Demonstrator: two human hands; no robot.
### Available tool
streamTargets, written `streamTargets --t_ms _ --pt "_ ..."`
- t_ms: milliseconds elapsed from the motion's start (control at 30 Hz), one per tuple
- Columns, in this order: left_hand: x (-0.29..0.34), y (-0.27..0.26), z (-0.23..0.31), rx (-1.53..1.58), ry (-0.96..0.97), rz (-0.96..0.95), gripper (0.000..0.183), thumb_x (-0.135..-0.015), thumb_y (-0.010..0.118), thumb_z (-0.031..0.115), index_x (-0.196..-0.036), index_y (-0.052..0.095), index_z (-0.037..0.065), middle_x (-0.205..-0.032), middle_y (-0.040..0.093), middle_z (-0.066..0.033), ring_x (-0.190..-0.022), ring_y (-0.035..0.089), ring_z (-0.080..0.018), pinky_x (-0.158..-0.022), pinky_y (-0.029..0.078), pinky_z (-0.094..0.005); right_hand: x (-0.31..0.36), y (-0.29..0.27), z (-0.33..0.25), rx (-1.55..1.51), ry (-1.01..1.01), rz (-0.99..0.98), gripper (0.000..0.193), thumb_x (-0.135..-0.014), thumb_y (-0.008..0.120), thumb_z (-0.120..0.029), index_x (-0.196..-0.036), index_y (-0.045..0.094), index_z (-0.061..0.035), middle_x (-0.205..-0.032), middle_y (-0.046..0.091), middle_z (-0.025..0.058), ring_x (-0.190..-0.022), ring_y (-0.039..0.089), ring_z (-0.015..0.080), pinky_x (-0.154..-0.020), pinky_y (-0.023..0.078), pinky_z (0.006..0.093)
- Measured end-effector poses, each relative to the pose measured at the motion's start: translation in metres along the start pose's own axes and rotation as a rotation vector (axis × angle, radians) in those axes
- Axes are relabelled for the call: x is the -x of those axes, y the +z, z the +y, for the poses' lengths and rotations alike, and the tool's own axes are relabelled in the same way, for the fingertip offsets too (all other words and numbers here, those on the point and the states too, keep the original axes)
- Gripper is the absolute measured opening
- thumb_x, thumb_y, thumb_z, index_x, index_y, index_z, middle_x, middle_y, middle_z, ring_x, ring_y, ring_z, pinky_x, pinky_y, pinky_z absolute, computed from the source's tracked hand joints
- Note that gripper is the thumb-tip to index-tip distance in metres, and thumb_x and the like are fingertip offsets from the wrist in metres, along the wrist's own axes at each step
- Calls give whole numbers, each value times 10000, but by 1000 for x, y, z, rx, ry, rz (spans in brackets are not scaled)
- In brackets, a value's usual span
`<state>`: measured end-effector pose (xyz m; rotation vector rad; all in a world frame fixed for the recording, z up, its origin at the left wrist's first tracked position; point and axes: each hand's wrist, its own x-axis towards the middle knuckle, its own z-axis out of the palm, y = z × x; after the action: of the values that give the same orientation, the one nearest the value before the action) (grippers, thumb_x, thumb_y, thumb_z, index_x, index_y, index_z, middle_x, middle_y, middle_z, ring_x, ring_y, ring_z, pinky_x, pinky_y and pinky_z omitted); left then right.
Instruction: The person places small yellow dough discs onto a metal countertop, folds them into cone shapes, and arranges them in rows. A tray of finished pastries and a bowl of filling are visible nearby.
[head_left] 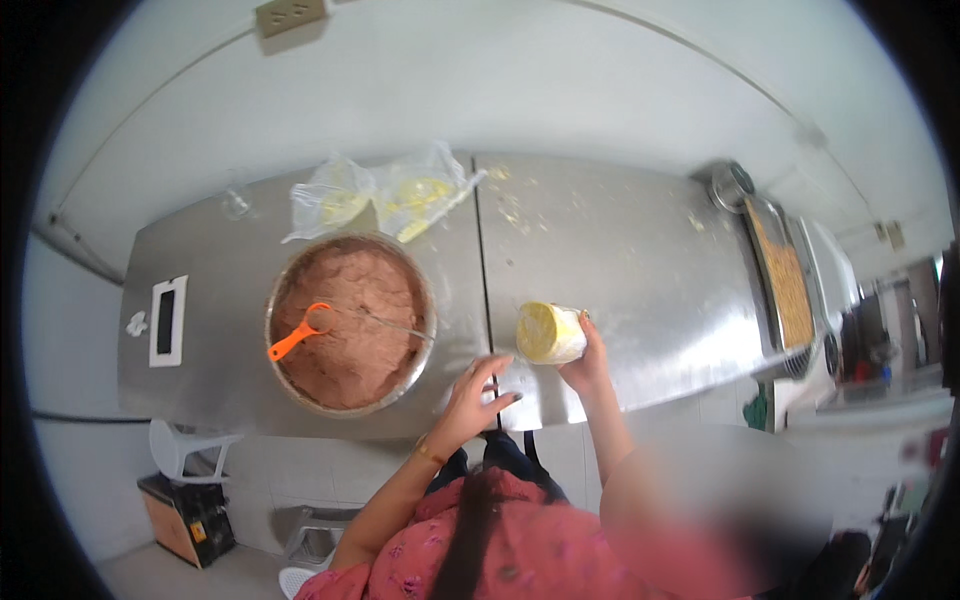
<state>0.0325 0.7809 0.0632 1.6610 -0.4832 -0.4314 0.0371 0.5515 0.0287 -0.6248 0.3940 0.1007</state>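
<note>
Now held near the desk's front edge: yellow cylinder [550, 333]

Right of the dark seam [484, 280] that crosses the desk [640, 250] from back edge to front edge, the yellow cylinder is held on its side, its round flat end turned left. Its side is paler, with whitish patches. Whether the desk is touched by it cannot be told.

Right hand [588, 362]: grip closed around the cylinder's right-hand end, thumb and fingers partly hidden. Left hand [476, 397]: grip spread, fingers apart, held over the front edge by the seam. Its fingertips are just beside the cylinder; contact cannot be made out. A band [430, 453] is worn on the left wrist.

Left of the seam, a large round metal bowl [429, 370] is set close to the front edge, filled with a brownish-pink mass [355, 370]. On the mass are laid an orange scoop [290, 344], handle toward the bowl's left rim, and a thin metal utensil [395, 325], reaching the right rim.

Behind the bowl, toward the back edge, two yellow-smeared clear plastic bags [330, 208] are spread. Yellow smears [512, 208] are seen near the back edge, right of the seam. By the left edge, a white-framed dark rectangle [168, 320] is placed beside a crumpled white scrap [137, 324]. Near the right edge, a tray [764, 285] is seen, with a metal container [734, 183] at the back right corner.
</note>
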Motion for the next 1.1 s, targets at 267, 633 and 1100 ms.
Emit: streamTargets --t_ms 267,633,1100 --pt "-4 54 -43 633 -432 -203 630 -901 537 378 -1356 295 15 -1257 435 -160 -1147 482 -255 -905 468 -406 89 26 41 1514 -421 577 790 -730 672 -326 -1371 301 -50 -1178 466 241 -1072 496 393 -901 426 418" --pt "14 47 -19 -413 174 85 449 -751 657 131 -1169 516 42 -1205 459 -176 -1140 425 -336 -971 362 -399 112 11 49 1770 -799 149 546 -614 714 -79 -1129 535 -49 -1162 497 124 -1045 469 328 -887 423 400" --pt "-1 32 10 -1124 547 -276 392 -663 660 9 -1015 539 131 -1006 553 -31 -971 510 -244 -819 410 -380 114 -13 63 1654 -813 74 68 -695 578 1 -745 615 -27 -777 599 108 -782 561 305 -722 444 408"
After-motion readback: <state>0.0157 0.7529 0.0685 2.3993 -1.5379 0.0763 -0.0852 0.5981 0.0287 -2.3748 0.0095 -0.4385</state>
